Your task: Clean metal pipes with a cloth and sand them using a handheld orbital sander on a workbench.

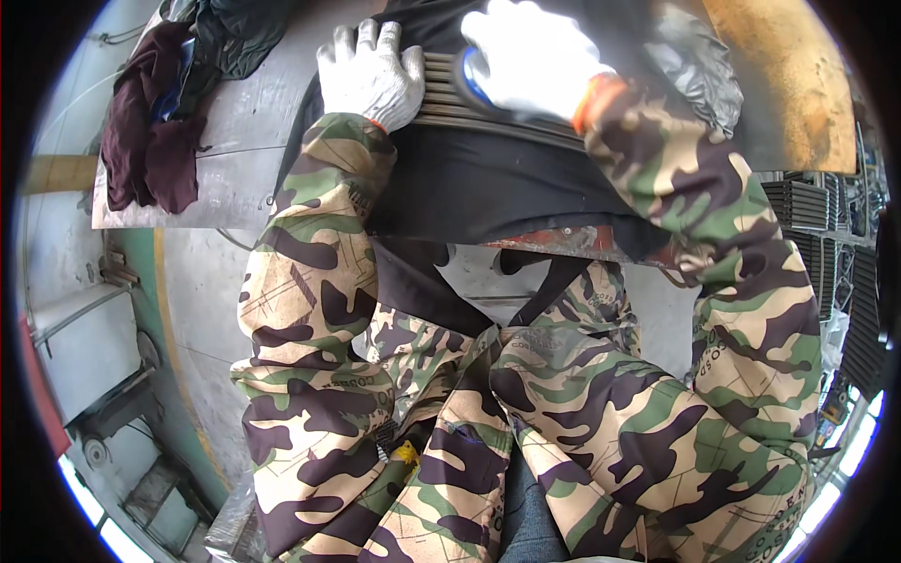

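Note:
A row of slim metal bars [446, 86] lies side by side on a black cloth [469, 183] draped over the table. My left hand [372, 77], in a white knit glove, rests flat at the bars' left end with its fingers spread. Over the bars, my right hand [535, 58], gloved in white and bleached by glare, is closed on a round tool with a blue edge [477, 80]. The tool sits against the bars; its exact kind is blurred and mostly covered by the hand.
Maroon cloth [155, 141] and dark green cloth [239, 38] lie on the grey tabletop [235, 159] at the left. Crumpled silver sheeting [702, 70] and a yellow-brown board [784, 80] are at the right. Stacked dark metal parts [798, 205] stand beyond the table's right end.

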`<state>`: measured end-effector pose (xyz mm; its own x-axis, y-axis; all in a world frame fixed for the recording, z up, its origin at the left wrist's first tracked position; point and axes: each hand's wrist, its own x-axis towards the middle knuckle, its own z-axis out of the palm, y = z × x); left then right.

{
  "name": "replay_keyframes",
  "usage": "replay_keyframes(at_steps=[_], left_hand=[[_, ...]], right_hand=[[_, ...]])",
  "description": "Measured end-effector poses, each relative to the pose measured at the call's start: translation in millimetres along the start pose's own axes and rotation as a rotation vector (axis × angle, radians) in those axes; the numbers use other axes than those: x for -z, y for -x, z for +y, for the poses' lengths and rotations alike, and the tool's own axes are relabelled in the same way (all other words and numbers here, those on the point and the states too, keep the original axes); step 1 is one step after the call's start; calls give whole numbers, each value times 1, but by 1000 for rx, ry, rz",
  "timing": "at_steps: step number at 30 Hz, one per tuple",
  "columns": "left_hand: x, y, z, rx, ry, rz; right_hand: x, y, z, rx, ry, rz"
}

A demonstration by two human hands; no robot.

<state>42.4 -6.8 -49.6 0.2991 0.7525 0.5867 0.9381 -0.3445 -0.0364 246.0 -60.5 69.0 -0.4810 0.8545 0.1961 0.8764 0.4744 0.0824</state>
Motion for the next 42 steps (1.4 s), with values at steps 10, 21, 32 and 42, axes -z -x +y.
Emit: replay_keyframes(at_steps=[10,21,32,42], left_hand=[[-1,-7,-1,-5,-10,-34],[-4,-8,-2,-2,-8,-44],[-4,-11,-5,-71,-32,-4],[-15,-14,-9,-134,-126,-85]], right_hand=[[-6,4,-2,34,-2,85],[1,14,8,62,-37,-13],[-1,26,49,-27,44,42],[1,23,56,-67,35,30]])
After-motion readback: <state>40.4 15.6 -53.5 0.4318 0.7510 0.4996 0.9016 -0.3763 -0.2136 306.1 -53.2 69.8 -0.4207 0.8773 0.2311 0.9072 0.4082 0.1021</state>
